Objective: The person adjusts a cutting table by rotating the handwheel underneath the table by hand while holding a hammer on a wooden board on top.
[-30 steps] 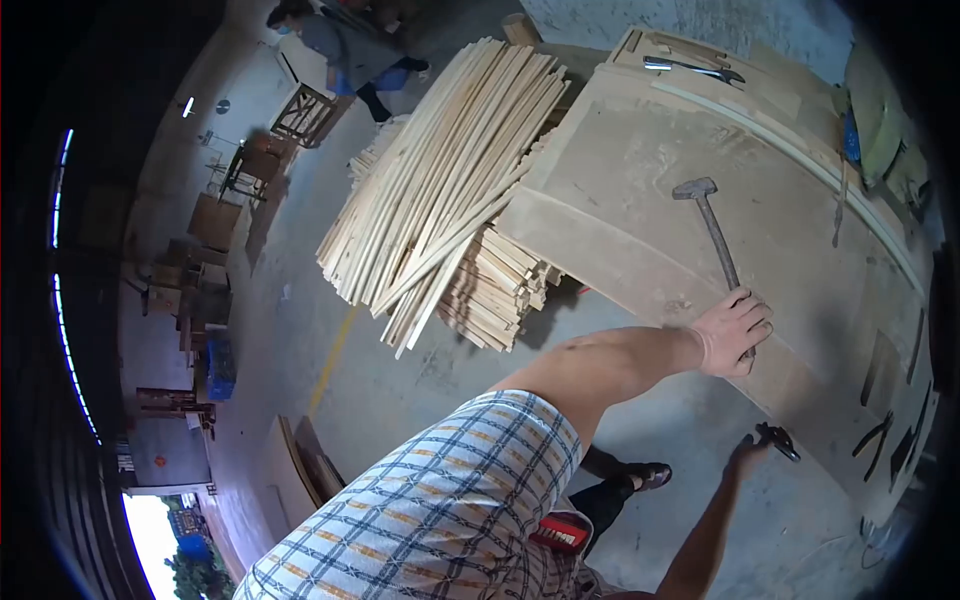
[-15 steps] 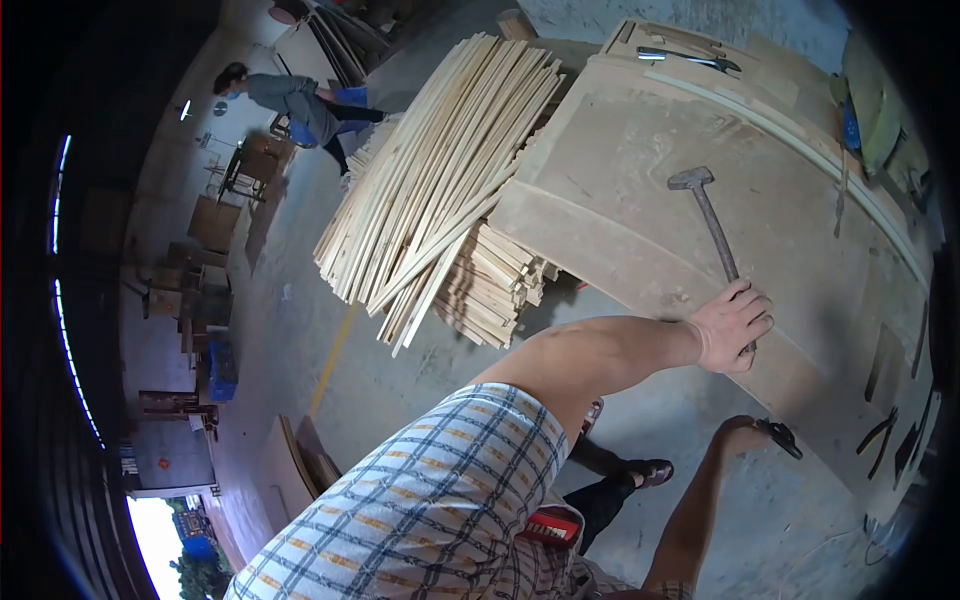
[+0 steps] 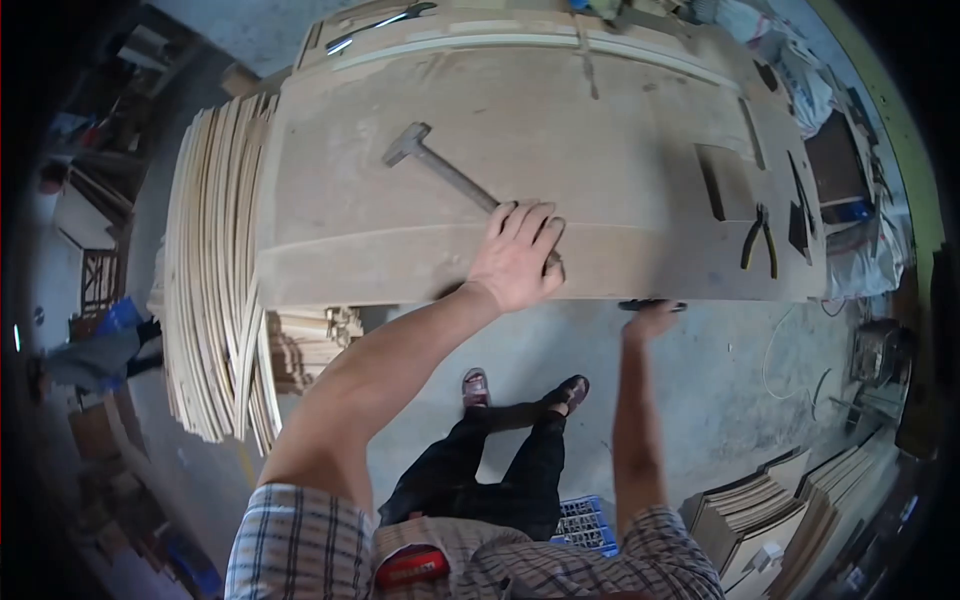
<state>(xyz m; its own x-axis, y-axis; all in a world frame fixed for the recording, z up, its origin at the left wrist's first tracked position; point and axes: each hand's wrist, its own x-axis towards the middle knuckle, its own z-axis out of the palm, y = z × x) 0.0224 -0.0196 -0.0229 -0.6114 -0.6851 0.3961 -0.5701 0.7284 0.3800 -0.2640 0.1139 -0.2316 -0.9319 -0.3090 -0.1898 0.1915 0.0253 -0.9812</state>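
My left hand (image 3: 518, 258) is wrapped round the handle end of a hammer (image 3: 455, 178), which lies on the wooden worktable (image 3: 350, 270) with its head toward the upper left. At the table's front edge, my right hand (image 3: 650, 322) is closed on a dark tool (image 3: 655, 305), blurred and too small to name. On the table's right part lie pliers (image 3: 760, 242) with dark and yellow handles, beside flat dark pieces (image 3: 800, 215). A wrench (image 3: 390, 22) rests near the far left corner, next to a long pale strip (image 3: 480, 42).
Long wooden strips (image 3: 215, 270) are stacked left of the table, with shorter pieces (image 3: 300, 350) beneath. Curved boards (image 3: 750, 520) and a blue crate (image 3: 588, 525) stand on the floor. Another person (image 3: 90, 358) is at the far left. White sacks (image 3: 870, 255) sit at the right.
The view has swung round, so the table now spans the top and the other person appears at the far left. Both hands keep hold of their tools.
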